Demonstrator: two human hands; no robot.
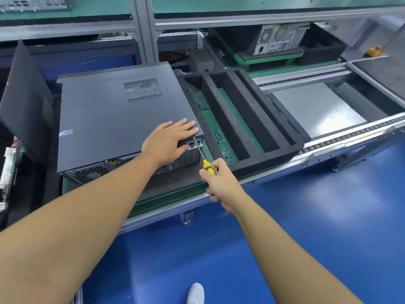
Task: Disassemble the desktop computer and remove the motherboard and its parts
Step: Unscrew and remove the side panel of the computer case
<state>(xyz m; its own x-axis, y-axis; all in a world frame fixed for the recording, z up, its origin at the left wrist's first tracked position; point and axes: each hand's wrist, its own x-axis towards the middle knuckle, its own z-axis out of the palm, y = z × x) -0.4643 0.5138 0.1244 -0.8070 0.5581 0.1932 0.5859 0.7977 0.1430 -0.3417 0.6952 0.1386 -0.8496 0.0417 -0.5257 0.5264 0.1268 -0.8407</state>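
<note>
Grey sheet metal is spread across the middle of the view: the desktop computer (122, 119) is laid flat on its side on a dark foam pad (175, 183) at the near edge of the conveyor line (328, 143), its rear face with fan grille and ports turned toward the person. And the left hand (171, 139) is planted on the upward panel at the near right corner, fingers stretched straight and flat on the metal, thumb dropped over the edge against the rear face; nothing is gripped by it. The right hand (219, 181) is closed round the yellow-and-black handle of a screwdriver (202, 156), and the thin shaft is angled up and to the left so that its tip is set on a screw (194, 138) at the top right corner of the rear face, just beside the left thumb. Right beside the case, a black foam tray (241, 119) with long slots is seen, green board showing at the bottom of them. To the left, a loose dark panel (24, 102) is propped up at a tilt. Farther back, on a green pallet, a second computer (280, 39) is stood with its rear toward the camera. Blue floor (285, 238) is seen below, and the toe of a white shoe (196, 294) is caught at the bottom edge.
</note>
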